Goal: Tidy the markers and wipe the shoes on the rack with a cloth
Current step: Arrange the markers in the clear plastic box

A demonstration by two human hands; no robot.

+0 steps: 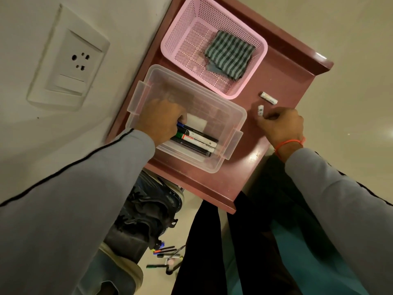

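Head view: we look down on both of our hands over a maroon shelf top, so we take the clear box as our landmark.
Left hand [159, 121]: inside the clear box [238, 116], fingers curled round the cap ends of the markers [196, 139], we judge in order to lay them flat and side by side.
Right hand [280, 126]: just right of the clear box, fingertips pinching a small white marker [260, 111] on the shelf top [287, 75], likely picking it up for the box.
White stick [269, 97]: a little beyond that, also right of the box, lying loose and untouched.
Cloth [229, 55]: folded, striped, in the pink basket [178, 33] just behind the box, not yet taken up for wiping.
Shoes [146, 211]: dark, on the rack below the near-left corner of the box.
Floor pens [167, 255]: scattered well below the box, still to be gathered.
Progress: early, we judge; sorting comes first.
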